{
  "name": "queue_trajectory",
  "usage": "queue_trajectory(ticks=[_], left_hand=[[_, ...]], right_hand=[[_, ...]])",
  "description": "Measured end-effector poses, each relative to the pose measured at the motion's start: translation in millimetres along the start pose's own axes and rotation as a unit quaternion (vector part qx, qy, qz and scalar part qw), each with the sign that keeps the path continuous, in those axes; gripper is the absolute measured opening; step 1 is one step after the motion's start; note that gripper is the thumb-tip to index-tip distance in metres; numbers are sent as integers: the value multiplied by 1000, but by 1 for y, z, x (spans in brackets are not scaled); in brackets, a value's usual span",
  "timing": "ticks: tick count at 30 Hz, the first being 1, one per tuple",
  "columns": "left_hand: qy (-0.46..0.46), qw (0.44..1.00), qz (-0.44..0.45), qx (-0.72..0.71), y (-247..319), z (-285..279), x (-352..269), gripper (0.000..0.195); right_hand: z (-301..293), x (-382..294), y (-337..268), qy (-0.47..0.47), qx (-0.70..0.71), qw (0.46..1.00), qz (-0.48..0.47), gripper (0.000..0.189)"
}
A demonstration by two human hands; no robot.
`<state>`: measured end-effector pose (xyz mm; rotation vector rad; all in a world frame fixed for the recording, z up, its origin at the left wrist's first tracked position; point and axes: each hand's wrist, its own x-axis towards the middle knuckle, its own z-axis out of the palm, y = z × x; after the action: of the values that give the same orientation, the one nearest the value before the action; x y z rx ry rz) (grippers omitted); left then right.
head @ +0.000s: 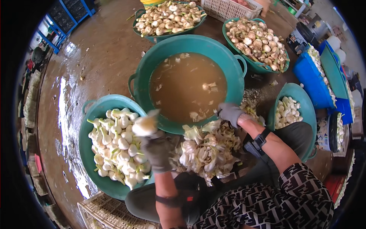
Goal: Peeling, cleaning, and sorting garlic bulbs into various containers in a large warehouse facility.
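My left hand point(156, 151), in a grey glove and blurred, grips a whitish garlic bulb point(144, 126) at the right rim of a green tub point(85, 143) heaped with cleaned garlic bulbs point(123, 144). My right hand point(230, 113), gloved too, is at the near right rim of a large green basin point(186, 43); its fingers are bent, and whether they hold anything cannot be told. Brown water point(186, 83) fills the basin, with garlic skins and a garlic bulb point(209, 86) floating in it. Between my hands, in front of my legs, lies a pile of peeled garlic skins point(207, 148).
Two green tubs of unpeeled garlic point(171, 18) point(257, 43) stand beyond the basin. A tub of white garlic point(288, 113) is by my right knee. Blue bins point(311, 80) stand at the right, a plastic crate point(114, 213) at the lower left. The concrete floor point(100, 63) is wet.
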<state>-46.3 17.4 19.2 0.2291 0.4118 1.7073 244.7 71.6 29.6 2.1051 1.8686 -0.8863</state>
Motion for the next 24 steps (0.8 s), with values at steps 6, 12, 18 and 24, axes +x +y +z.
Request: queue_trajectory(ticks=[6, 12, 18, 24], left_hand=[[-67, 877, -38, -474, 56, 24, 3, 12], [38, 998, 57, 14, 52, -6, -9, 26], [96, 933, -70, -339, 19, 12, 2, 15], [105, 945, -119, -286, 14, 3, -2, 14]], right_hand=[[4, 88, 22, 134, 70, 988, -7, 63], [35, 175, 18, 175, 206, 952, 145, 73], [93, 210, 49, 116, 356, 927, 22, 19], [35, 115, -21, 63, 199, 974, -86, 17]])
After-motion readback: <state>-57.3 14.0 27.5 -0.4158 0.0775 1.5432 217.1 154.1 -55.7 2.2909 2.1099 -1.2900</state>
